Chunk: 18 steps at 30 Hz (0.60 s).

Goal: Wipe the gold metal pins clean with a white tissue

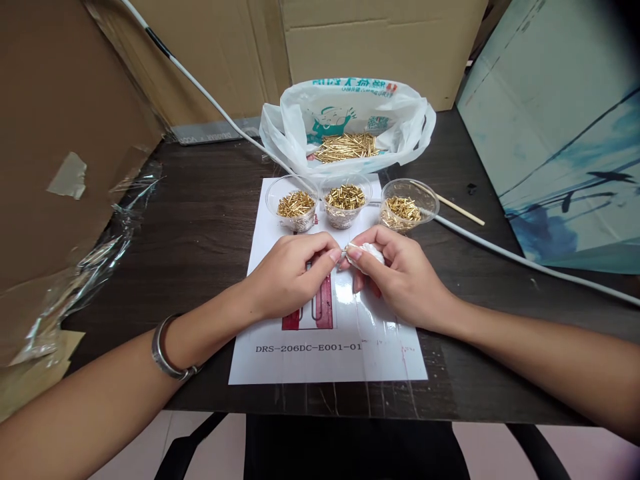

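Note:
My left hand (300,270) is closed in a pinch, thumb against the fingers, over the printed sheet (260,300). A thin metal pin (343,251) shows in the small gap between my two hands, its left end hidden by my left fingertips. My right hand (395,270) grips a crumpled white tissue (367,253) that meets the pin's other end. Just beyond the hands stand three clear plastic cups, the left cup (273,200), the middle cup (367,190) and the right cup (430,203), each holding small gold-coloured metal pieces.
Behind the cups, an open white plastic bag (295,140) holds many longer gold pins (347,148). A wooden stick (460,207) lies at the right, near a white cable (500,247) crossing the dark table (200,220). Cardboard walls (370,60) enclose the back and left.

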{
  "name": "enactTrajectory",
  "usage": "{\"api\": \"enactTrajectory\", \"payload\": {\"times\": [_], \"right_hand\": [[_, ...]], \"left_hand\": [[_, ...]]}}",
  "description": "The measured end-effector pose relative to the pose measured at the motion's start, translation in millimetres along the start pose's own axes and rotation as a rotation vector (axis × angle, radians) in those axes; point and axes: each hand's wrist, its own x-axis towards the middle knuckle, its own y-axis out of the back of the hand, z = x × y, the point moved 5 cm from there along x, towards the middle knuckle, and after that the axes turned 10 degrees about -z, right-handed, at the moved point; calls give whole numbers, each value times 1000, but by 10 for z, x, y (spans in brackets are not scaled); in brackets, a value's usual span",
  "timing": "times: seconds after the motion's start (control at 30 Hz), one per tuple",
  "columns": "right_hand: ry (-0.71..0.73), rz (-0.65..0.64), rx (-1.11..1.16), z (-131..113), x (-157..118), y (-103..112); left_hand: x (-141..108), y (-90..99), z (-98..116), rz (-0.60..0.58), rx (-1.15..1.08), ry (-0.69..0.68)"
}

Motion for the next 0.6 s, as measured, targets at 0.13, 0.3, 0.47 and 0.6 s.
{"api": "enactTrajectory", "payload": {"times": [0.13,0.3,0.47,0.6], "right_hand": [[9,9,1,3,-3,-2],[28,5,-24,4,5,4],[49,3,-73,-12,20,9],[70,7,-171,-35,17,6]], "left_hand": [[-8,0,-3,-37,21,-29],[-13,-6,-20,-33,22,-35],[8,-7,-20,-23,18,-40],[3,-10,-15,-43,-38,-38]]}}
